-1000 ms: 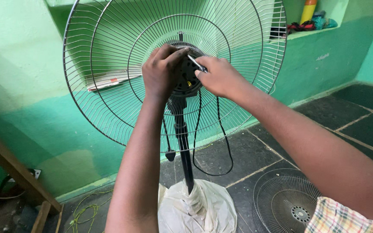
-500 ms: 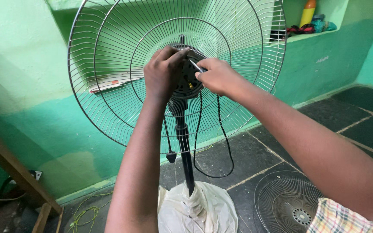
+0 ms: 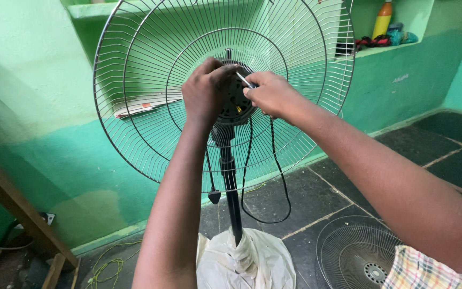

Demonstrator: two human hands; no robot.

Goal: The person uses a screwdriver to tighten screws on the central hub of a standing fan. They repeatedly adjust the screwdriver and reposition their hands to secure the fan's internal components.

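A pedestal fan stands before me, its round wire guard [image 3: 151, 69] facing away and its black motor housing [image 3: 236, 104] at the centre. My left hand [image 3: 204, 93] grips the left side of the motor housing. My right hand [image 3: 271, 93] pinches a thin metal tool [image 3: 245, 81], likely a small screwdriver, against the top of the housing. Below the motor runs the black pole [image 3: 231, 198], with a black cord [image 3: 274, 182] looping beside it.
The fan base is wrapped in white plastic [image 3: 247, 262]. A second wire guard [image 3: 356, 251] lies on the dark tiled floor at right. A wooden bench [image 3: 12, 208] stands at left. Green walls hold shelves with a bottle [image 3: 382, 18] and papers [image 3: 145, 104].
The view has shifted slightly so the fan sits a little more to the right. Both hands stay on the motor housing in the same grip.
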